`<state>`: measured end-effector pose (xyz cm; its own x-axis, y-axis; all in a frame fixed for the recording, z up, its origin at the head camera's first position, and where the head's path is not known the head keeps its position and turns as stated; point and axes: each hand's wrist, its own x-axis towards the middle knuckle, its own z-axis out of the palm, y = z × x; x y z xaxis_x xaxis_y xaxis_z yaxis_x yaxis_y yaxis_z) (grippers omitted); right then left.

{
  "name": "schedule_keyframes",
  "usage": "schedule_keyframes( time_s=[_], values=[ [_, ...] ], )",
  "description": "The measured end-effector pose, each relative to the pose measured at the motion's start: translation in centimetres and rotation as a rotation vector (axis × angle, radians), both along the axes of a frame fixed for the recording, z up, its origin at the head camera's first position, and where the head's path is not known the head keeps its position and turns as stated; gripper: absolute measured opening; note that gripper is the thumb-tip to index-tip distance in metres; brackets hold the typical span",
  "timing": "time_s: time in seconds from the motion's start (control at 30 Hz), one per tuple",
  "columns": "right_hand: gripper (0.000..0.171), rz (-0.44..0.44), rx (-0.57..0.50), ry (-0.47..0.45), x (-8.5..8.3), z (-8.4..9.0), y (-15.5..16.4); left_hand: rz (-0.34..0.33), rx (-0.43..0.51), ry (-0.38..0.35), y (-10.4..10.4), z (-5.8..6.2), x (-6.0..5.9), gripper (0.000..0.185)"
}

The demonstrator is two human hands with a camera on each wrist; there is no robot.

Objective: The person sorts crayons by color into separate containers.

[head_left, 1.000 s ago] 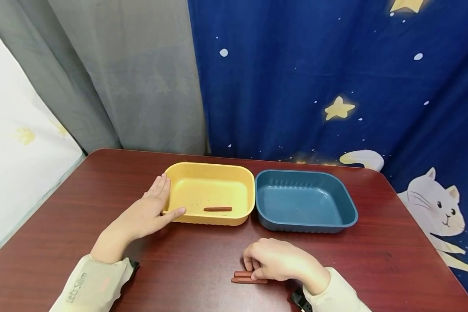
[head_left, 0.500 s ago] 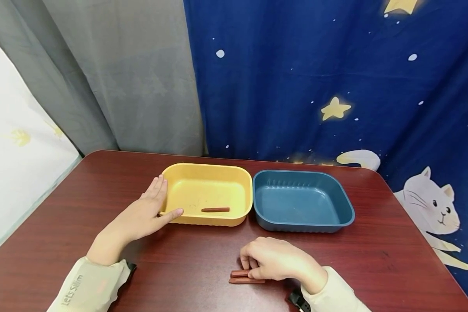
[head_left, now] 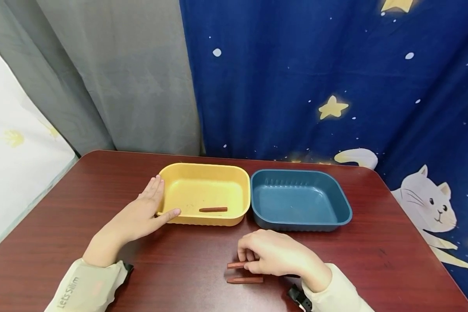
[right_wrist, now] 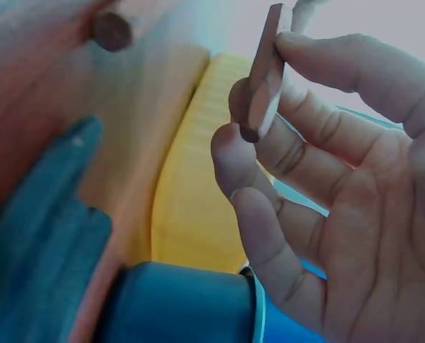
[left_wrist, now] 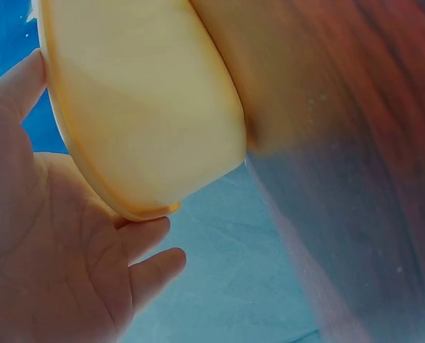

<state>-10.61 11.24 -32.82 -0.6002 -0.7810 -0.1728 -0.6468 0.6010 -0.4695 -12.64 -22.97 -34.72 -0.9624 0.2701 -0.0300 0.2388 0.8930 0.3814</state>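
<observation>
The left hand [left_wrist: 48, 243] lay open against the outer wall and rim of the yellow tub [left_wrist: 141, 107], fingers straight, thumb beside the rim's corner.

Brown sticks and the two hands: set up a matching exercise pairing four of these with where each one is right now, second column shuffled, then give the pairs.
Things:
1. left hand
2. right hand
3. stick in the yellow tray
4. stick on the table

Places:
A. lies flat inside the yellow tray
B. pinches a brown stick just above the table
C. rests against the yellow tray's left end
D. lies on the wood near the right hand, ungripped

Pairs: 1-C, 2-B, 3-A, 4-D
</observation>
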Motion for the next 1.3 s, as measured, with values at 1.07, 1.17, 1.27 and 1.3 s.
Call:
schedule_keyframes(
  time_s=[1.07, 1.17, 1.27, 1.3],
  values=[
    [0.003, -0.027, -0.315, -0.016, -8.7, 0.9, -5.2, 0.009, 0.009, 0.027, 0.2, -0.2, 0.2, 0.105],
    [0.003, -0.031, -0.301, -0.012, -9.5, 0.3, -5.8, 0.010, 0.012, 0.028, 0.2, -0.3, 0.2, 0.105],
    [0.004, -0.032, -0.289, -0.028, -10.4, -0.3, -6.7, 0.013, 0.009, 0.038, 0.1, -0.3, 0.3, 0.104],
    [0.004, -0.028, -0.285, -0.028, -10.6, -0.5, -7.0, 0.017, 0.008, 0.038, 0.0, -0.4, 0.3, 0.105]
  ],
)
